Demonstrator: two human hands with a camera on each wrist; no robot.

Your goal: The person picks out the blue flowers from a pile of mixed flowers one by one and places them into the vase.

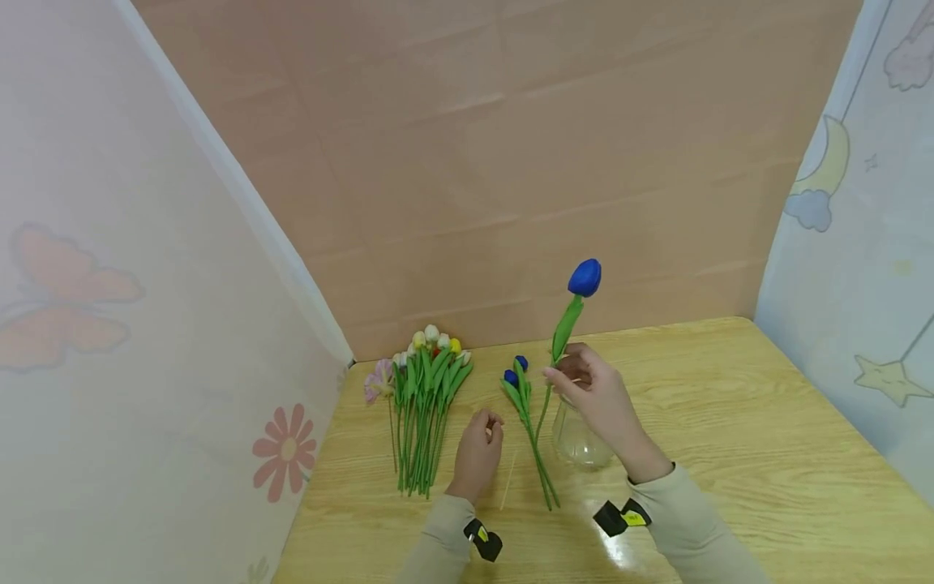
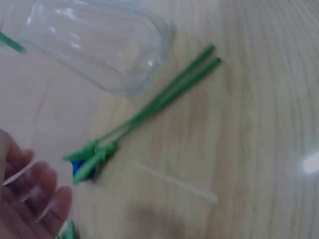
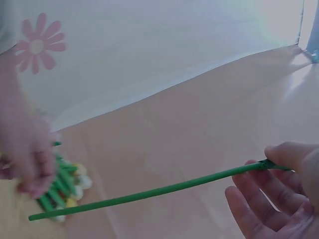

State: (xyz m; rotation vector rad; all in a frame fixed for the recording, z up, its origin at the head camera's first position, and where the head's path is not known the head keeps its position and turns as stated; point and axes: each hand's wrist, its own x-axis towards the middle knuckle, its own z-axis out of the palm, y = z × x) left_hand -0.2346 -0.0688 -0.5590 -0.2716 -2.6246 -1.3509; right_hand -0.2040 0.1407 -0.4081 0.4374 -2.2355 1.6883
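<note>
My right hand (image 1: 567,375) pinches the green stem of a blue tulip (image 1: 584,277) and holds it upright above a clear glass vase (image 1: 580,444). In the right wrist view the stem (image 3: 149,191) runs leftward from my thumb and fingers (image 3: 279,199). My left hand (image 1: 490,427) rests on the table with loosely curled fingers and holds nothing. Two more blue tulips (image 1: 521,399) lie on the table between my hands. The left wrist view shows their stems (image 2: 164,99) beside the vase (image 2: 94,45).
A bunch of mixed artificial flowers (image 1: 426,397) lies left of my left hand. A thin pale stick (image 1: 508,480) lies on the wooden table (image 1: 766,454). Panel walls close in the left, back and right sides.
</note>
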